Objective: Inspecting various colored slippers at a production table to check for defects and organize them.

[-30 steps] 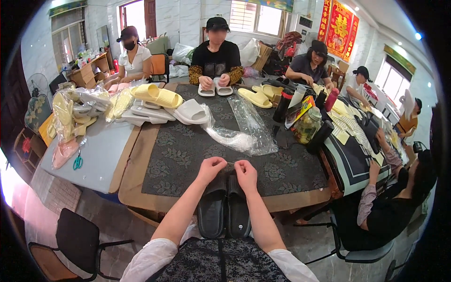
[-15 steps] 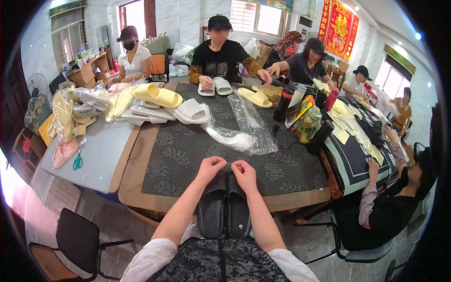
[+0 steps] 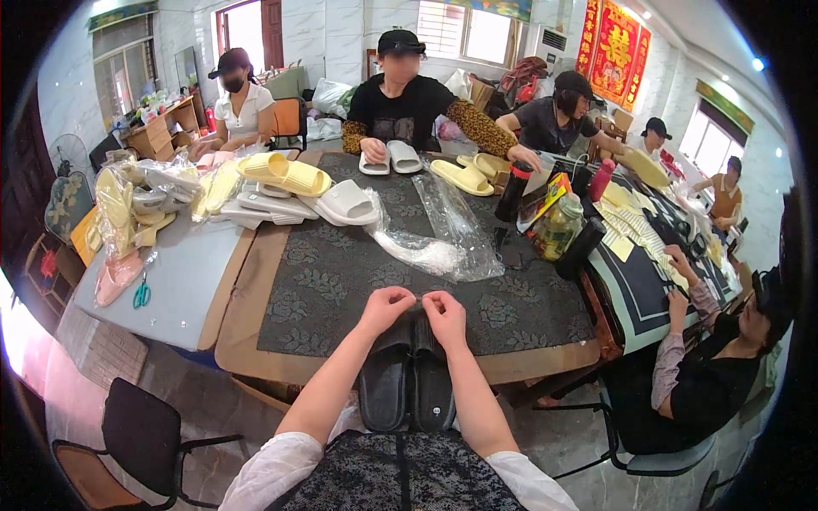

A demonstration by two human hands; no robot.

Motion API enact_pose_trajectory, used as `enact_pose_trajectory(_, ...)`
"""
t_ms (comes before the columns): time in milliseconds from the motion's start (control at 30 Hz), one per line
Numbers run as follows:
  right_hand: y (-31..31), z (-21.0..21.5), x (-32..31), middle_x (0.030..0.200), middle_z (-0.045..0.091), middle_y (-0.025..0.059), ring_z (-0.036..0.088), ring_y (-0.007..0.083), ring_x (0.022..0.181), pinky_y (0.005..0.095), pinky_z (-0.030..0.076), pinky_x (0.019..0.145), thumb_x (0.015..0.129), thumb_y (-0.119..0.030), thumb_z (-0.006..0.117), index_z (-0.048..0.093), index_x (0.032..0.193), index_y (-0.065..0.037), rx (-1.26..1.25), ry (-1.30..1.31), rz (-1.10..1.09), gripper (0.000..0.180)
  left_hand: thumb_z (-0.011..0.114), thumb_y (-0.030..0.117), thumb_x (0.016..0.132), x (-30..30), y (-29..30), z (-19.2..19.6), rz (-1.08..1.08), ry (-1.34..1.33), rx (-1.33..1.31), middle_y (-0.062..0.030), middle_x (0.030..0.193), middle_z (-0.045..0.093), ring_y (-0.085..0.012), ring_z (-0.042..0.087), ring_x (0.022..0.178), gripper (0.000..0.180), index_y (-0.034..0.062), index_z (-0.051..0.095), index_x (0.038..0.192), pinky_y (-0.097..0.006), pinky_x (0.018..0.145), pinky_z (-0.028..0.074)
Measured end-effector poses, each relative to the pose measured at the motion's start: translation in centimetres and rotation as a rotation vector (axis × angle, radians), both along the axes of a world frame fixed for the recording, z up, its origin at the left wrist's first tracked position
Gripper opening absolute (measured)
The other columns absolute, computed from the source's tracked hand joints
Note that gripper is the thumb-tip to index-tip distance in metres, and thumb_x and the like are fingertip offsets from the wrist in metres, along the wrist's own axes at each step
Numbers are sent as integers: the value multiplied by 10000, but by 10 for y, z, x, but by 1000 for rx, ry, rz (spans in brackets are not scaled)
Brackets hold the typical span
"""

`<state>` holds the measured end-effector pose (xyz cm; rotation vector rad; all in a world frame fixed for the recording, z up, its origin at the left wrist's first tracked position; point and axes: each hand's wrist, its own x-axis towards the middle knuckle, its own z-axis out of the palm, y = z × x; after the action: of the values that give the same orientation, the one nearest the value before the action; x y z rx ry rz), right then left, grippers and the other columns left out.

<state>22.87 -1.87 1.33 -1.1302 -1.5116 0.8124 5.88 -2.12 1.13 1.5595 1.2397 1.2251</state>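
2 black slippers (image 3: 383,392) lie just below the 2 hands (image 3: 388,310).

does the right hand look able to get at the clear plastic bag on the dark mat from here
Probably yes: the clear plastic bag lies just beyond the right hand, with only dark mat showing between them. Its fingertips look pinched, so they would likely need to open first.

2 black slippers (image 3: 383,391), side by side
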Motion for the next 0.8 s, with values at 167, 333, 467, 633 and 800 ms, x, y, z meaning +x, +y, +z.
enact_pose_trajectory(167,1,-1,-1,720,628,-24,535,42,662,219,445,614,861,-138,674,675,918,-24,-16,58,20,128,698,182,839,-6,2,-7,110,-148,18,-21,782,682,-72,595,729,209,-8,697,927,-244,672,478)
enact_pose_trajectory(333,1,-2,0,718,622,-26,526,41,653,215,435,605,866,-136,672,669,910,-19,-1,-30,72,125,701,174,837,-1,3,-7,-30,-90,-24,-14,788,681,-65,592,731,202,-9,696,921,-236,664,476)
enact_pose_trajectory(467,6,-6,2,719,618,-27,521,43,653,216,435,613,858,-132,676,674,914,-16,-41,99,-33,128,695,180,841,-1,1,-3,99,-187,-5,-20,797,682,-71,597,733,204,-10,695,915,-236,668,480)
enact_pose_trajectory(633,1,1,1,714,615,-26,517,43,650,215,436,615,861,-127,672,666,893,-10,26,0,97,121,693,195,845,-2,-1,-2,24,-98,-10,-28,787,683,-72,601,731,219,-13,696,915,-241,669,483)
enact_pose_trajectory(800,6,-4,3,720,618,-25,521,41,664,221,444,624,860,-124,670,668,916,-13,-19,84,-47,124,693,194,843,-1,-2,3,140,-108,17,-31,788,685,-73,602,731,224,-12,699,931,-249,668,483)
